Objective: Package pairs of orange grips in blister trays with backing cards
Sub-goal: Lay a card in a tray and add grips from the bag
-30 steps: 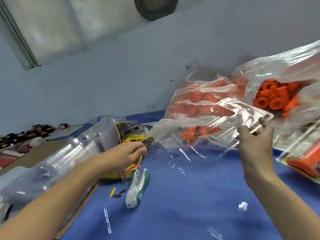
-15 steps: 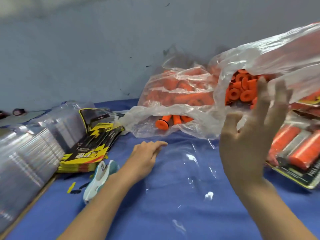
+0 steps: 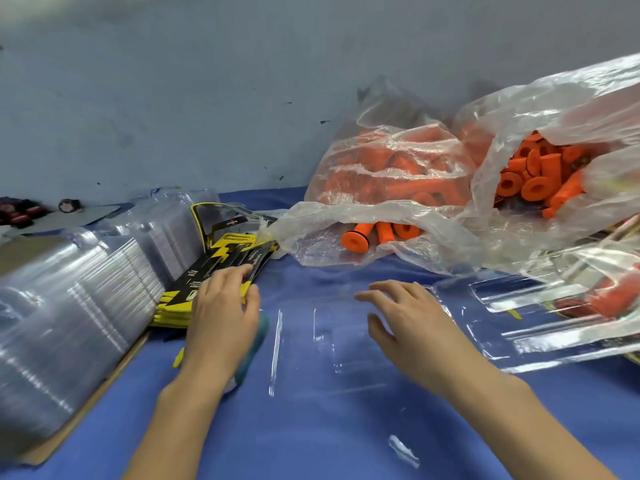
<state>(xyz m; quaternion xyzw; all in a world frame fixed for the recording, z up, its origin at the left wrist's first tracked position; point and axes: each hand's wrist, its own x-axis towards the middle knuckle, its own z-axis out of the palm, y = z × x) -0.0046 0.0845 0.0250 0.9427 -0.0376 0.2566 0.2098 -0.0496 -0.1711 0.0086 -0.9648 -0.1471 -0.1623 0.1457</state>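
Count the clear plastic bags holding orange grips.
2. One bag lies mid-table, mouth open toward the backing cards; the other bag sits at the right, open toward the camera. More may be hidden.

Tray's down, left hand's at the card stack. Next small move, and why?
Probably pinch the top backing card off the stack with the left hand: its fingertips already rest there, the clear blister tray lies empty on the blue cloth, and the right hand hovers open.

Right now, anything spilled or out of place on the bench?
A few orange grips have slid to the open mouth of the left bag, nearly onto the blue cloth. Torn clear plastic scraps litter the cloth in front.
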